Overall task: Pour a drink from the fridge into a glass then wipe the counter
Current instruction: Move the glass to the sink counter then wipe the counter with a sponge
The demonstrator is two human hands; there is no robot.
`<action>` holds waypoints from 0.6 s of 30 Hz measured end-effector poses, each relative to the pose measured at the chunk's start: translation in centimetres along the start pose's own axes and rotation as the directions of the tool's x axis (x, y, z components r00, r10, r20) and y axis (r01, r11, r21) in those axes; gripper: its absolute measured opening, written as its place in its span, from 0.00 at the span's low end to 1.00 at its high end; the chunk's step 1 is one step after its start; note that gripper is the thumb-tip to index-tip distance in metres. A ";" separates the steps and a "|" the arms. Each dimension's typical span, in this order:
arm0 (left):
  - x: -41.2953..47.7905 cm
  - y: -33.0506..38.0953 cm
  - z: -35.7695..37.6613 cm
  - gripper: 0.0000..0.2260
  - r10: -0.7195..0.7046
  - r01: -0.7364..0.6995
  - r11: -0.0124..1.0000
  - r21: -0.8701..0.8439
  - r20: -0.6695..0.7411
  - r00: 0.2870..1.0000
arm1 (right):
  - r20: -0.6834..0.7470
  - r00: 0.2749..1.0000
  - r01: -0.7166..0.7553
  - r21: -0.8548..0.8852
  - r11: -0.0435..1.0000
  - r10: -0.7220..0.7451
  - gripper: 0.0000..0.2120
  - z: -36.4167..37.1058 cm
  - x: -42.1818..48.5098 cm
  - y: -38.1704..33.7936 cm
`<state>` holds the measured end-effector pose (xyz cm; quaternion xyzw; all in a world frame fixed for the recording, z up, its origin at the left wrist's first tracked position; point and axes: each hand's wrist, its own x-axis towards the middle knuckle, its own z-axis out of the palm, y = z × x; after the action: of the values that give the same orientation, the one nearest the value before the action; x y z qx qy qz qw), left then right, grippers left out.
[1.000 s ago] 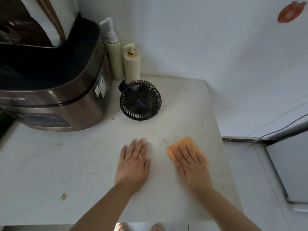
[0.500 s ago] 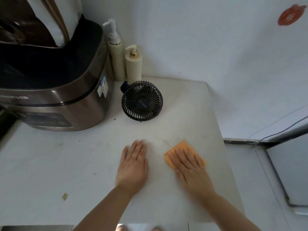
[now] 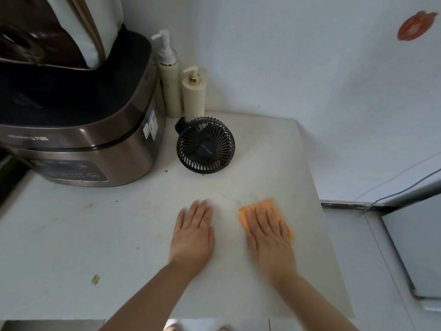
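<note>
An orange cloth (image 3: 248,210) lies flat on the white counter (image 3: 95,230), near its right edge. My right hand (image 3: 270,237) presses down on the cloth with flat fingers and covers most of it; its outline is blurred. My left hand (image 3: 193,235) rests palm down on the bare counter just left of the cloth, fingers together, holding nothing. No glass or drink is in view.
A small black fan (image 3: 205,145) lies behind my hands. A brown cooker (image 3: 78,130) fills the back left, with two pump bottles (image 3: 170,75) in the corner. A green crumb (image 3: 95,279) sits at the front left. The fridge top (image 3: 412,240) is at the right.
My right hand has slid the orange cloth a little to the left, toward my left hand. The left hand has stayed in place.
</note>
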<state>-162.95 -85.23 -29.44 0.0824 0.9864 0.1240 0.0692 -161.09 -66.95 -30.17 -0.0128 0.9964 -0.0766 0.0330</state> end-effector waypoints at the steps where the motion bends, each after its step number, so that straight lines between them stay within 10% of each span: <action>1: 0.0 0.2 -0.3 0.29 -0.006 0.006 1.000 -0.021 0.033 0.999 | 0.010 0.999 -0.044 -0.002 0.999 0.044 0.28 -0.3 -0.1 0.2; 5: 0.3 0.4 -0.7 0.40 -0.014 0.015 0.999 -0.032 0.039 0.999 | 0.067 0.996 -0.065 0.011 0.998 0.065 0.49 -1.6 0.5 0.1; 18: 3.1 -0.1 -1.4 0.28 -0.005 0.006 1.000 -0.003 0.078 0.997 | 0.126 0.992 0.014 0.020 1.000 -0.016 0.26 -0.9 -1.5 -0.4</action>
<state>-166.20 -85.07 -28.42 0.0843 0.9830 0.1222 0.1080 -159.63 -67.21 -29.14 -0.0249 0.9914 -0.0855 0.0954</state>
